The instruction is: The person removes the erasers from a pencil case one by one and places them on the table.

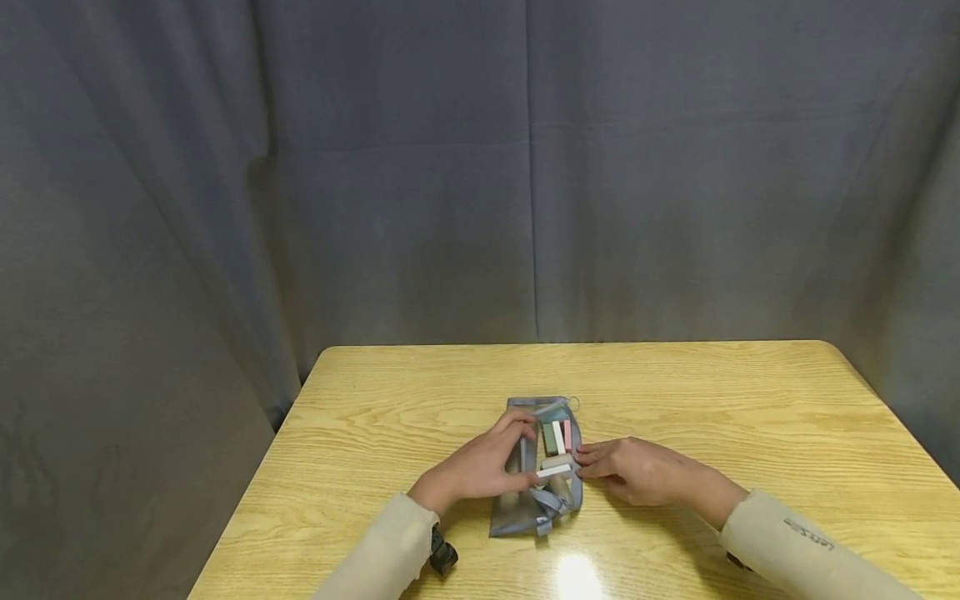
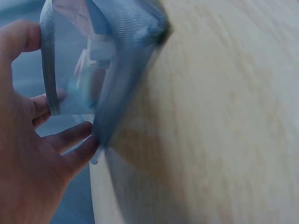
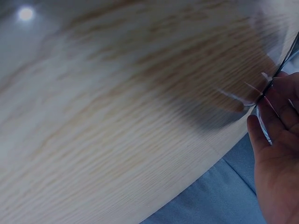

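Note:
A see-through grey-blue zip pouch (image 1: 510,521) lies on the wooden table, its opening spread. Inside sit several small blocks: a green one (image 1: 550,439), a pink one (image 1: 567,435) and a white one (image 1: 553,472) among them. My left hand (image 1: 487,462) spans the pouch from its left side, thumb at the near end and fingers at the far end of the opening. In the left wrist view its fingers curve about the pouch's grey edge band (image 2: 48,60). My right hand (image 1: 645,471) pinches the pouch's right edge, thumb and fingertips together there.
The wooden table (image 1: 712,392) runs beneath both forearms. Behind it hangs a dark grey curtain (image 1: 420,208), with another stretch along the left. A small ring (image 1: 573,403) sits at the pouch's far corner. Light glares off the near part of the tabletop.

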A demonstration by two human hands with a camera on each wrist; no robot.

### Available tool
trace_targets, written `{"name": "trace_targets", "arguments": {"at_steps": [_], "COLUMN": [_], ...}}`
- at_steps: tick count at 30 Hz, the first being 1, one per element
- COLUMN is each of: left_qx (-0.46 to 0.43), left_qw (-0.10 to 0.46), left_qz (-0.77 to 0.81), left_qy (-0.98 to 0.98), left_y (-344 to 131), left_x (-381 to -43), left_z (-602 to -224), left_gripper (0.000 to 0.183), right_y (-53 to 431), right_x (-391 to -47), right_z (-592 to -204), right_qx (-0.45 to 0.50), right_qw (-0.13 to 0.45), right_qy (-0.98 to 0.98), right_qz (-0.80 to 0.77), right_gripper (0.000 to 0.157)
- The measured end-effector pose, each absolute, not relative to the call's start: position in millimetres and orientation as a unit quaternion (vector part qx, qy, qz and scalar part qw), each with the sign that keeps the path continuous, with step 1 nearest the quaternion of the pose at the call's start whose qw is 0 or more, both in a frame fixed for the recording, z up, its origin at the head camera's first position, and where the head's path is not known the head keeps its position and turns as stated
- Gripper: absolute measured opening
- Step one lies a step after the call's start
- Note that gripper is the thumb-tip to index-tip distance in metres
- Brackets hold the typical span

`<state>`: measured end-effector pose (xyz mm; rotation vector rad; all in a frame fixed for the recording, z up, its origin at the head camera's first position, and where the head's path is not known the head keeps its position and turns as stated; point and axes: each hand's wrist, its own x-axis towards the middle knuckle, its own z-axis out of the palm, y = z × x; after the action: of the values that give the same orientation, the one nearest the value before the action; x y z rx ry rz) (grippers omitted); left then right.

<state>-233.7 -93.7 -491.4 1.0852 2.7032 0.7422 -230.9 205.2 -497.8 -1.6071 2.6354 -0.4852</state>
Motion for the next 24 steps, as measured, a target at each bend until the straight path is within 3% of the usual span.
{"name": "trace_targets", "arguments": {"at_steps": [24], "left_qx": [0.334], "left_qw": [0.101], "left_qz": [0.277], "left_qy": [0.895], "left_y": [-91.3], "left_x": [-233.6], "left_z": [-500.9], "left_gripper": [0.057], "right_y": [200.0], "right_x": [-229.0], "right_z": [-494.4], "right_qx": [-0.457], "right_qw": [0.038], "right_qy": [0.871], "right_qz": [-0.175], "right_gripper": [0.025]}}
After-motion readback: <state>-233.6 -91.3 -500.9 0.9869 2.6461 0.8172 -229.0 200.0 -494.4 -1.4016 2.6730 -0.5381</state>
